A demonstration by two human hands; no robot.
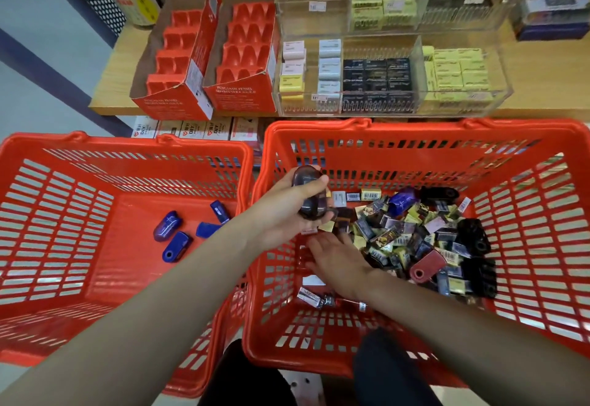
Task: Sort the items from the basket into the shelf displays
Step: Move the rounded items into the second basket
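Centrally, two hands work inside the right basket [415, 132].
Left hand [287, 211] clamps dark sharpeners [311, 193]; right hand [338, 259], fingers apart, lies at 6 o'clock below it.

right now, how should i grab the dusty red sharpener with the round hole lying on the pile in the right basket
Pinch the dusty red sharpener across its two long flat sides, coming straight down from above. It lies on top of the small boxes with its holed end toward the free right hand, and nothing covers it. Avoid the holed end face, which probably gives little to grip.
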